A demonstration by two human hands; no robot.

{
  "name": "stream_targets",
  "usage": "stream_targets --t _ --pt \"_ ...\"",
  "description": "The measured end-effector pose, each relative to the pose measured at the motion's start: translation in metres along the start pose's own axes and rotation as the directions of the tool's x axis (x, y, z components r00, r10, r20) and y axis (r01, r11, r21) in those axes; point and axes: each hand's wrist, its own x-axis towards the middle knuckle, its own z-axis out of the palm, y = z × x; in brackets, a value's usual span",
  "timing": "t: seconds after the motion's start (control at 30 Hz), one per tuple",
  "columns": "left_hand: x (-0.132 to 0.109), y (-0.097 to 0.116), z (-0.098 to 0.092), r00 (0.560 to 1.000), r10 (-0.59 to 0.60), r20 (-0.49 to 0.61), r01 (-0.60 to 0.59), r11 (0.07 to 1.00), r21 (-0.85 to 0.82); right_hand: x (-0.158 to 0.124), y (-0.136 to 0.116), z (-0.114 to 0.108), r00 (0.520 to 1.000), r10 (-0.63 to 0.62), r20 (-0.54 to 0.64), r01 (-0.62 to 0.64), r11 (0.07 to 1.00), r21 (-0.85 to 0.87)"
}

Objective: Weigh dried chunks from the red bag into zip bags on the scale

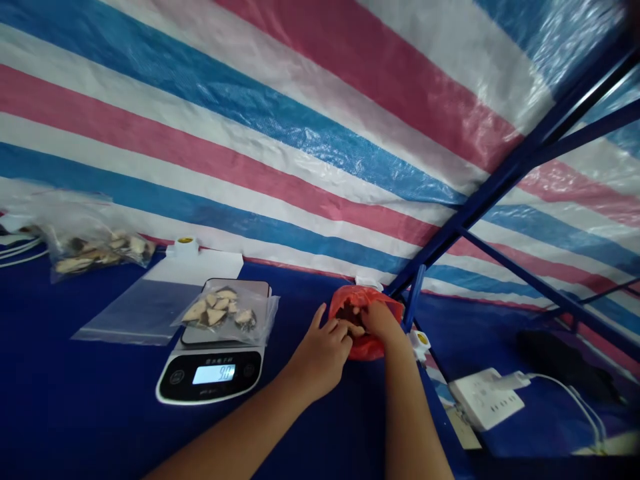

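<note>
My left hand [320, 353] and my right hand [383, 321] meet at the mouth of a red plastic bag [367, 303] on the blue table cover. The right hand's fingers reach into the bag. The left hand's fingers curl at the bag's edge, pinching a small pale piece. To the left, a digital kitchen scale [213, 373] carries a clear bag of pale dried slices [220, 310]; its display is lit.
Flat empty clear bags [135, 310] lie left of the scale, a filled clear bag [95, 250] beyond them. A white power strip [487, 398] with cable sits at right. Blue metal frame poles [500, 180] rise behind the red bag against a striped tarp.
</note>
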Motion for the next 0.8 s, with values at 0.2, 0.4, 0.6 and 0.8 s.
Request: stream_targets --t 0.2,0.4,0.6,0.8 --pt "0.001 -0.005 -0.009 1.000 -0.022 -0.007 0.022 1.000 0.005 -0.003 -0.005 -0.010 1.000 0.013 0.008 -0.012 0.999 -0.052" --pt "-0.001 -0.007 -0.012 0.995 -0.028 -0.091 0.025 0.999 -0.030 -0.028 -0.021 -0.039 0.975 -0.012 0.222 -0.078 0.916 0.394" --pt "0.004 -0.007 -0.042 0.977 -0.004 -0.213 -0.019 0.994 -0.104 -0.038 -0.025 -0.048 0.946 0.028 0.323 -0.231 0.758 0.610" --pt "-0.022 -0.048 -0.128 0.934 -0.138 -0.329 0.107 0.988 -0.109 -0.046 -0.042 -0.055 0.935 -0.024 0.353 -0.209 0.767 0.607"
